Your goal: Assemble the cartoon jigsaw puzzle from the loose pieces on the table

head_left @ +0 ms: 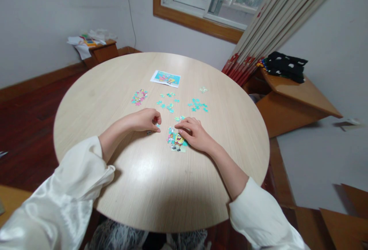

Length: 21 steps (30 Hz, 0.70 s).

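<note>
On the table, a partly joined jigsaw puzzle [178, 141] shows a yellow cartoon figure. My right hand [194, 133] rests at its upper right edge, thumb and forefinger apart, with no piece visible between them. To the left, my left hand [147, 120] is curled down to the tabletop, its thumb and fingertips closing about a small light-blue puzzle piece [158, 125]. Another piece [148, 132] lies partly hidden under that hand. Just beyond my right fingertips are some green and blue pieces [179, 118].
Loose blue pieces lie in groups at mid-table [169, 106] and to the right [197, 105]. Pink mixed pieces [139, 97] sit left, and a pale cluster [203, 89] farther right. A printed picture sheet [166, 78] lies at the back of the round table [115, 77].
</note>
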Available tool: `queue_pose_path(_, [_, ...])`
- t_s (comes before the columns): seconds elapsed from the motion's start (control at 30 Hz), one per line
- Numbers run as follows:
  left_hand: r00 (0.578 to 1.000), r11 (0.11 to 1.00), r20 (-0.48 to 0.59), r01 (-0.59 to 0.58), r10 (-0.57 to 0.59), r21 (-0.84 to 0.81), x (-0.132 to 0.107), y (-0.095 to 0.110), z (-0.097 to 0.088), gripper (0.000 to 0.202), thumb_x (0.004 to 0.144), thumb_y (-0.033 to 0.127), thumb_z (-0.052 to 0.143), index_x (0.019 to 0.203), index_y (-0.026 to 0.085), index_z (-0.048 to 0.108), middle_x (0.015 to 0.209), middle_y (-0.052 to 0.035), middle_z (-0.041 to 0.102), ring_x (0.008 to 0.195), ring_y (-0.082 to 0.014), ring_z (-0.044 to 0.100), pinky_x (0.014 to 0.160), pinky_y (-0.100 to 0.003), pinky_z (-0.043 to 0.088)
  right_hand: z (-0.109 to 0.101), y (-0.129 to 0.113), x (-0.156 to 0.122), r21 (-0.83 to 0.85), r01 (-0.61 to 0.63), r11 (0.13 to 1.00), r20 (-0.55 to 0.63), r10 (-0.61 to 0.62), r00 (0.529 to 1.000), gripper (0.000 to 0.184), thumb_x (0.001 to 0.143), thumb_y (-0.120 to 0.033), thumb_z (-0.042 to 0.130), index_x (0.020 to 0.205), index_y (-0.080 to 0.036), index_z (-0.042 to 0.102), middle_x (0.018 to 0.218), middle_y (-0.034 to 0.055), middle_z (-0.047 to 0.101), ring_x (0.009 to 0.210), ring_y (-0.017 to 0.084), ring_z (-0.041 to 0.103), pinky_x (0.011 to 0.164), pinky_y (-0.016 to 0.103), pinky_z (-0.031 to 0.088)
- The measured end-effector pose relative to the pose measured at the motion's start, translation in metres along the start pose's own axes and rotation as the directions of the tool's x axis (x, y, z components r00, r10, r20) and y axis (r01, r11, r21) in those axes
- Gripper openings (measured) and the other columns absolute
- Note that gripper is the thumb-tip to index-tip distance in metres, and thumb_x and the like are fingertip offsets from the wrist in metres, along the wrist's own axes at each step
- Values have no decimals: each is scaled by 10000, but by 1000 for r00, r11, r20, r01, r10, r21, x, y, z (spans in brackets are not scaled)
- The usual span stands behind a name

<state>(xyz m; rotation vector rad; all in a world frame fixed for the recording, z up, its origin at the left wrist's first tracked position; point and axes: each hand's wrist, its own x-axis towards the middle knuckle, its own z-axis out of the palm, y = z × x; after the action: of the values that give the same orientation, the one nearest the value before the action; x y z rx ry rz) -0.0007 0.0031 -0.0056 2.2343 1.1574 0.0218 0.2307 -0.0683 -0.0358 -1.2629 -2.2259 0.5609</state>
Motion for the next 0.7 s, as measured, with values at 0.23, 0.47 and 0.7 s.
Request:
queue_pose_path(0.23, [995,995,-63,67,-71,-76,-9,-6,-20,225,741,320,583,836,125,643,732,-44,648,639,-131,531,615,-247,382,0,1,-1,6,2,1000,-5,-2,1000,191,891,-228,536,1029,-234,669,1028,72,626,1032,221,539,923,425,369])
queue_pose_path(0.47, [992,998,123,11,-4,-62,-16,-14,-26,208,702,341,637,780,148,642,667,-1,612,595,-107,490,577,-225,341,-1,0,-1,5,-2,1000,2,2,1000,189,894,-237,535,1031,-233,666,1032,71,628,1029,216,538,924,422,365])
queue_pose_path(0.7, [979,996,186,-87,87,-12,-12,-13,-18,180,686,296,643,805,162,643,660,9,587,621,-115,494,595,-224,349,-1,0,-1,4,-9,1000,7,9,1000,192,893,-241,536,1033,-242,666,1033,67,626,1033,218,537,924,418,364])
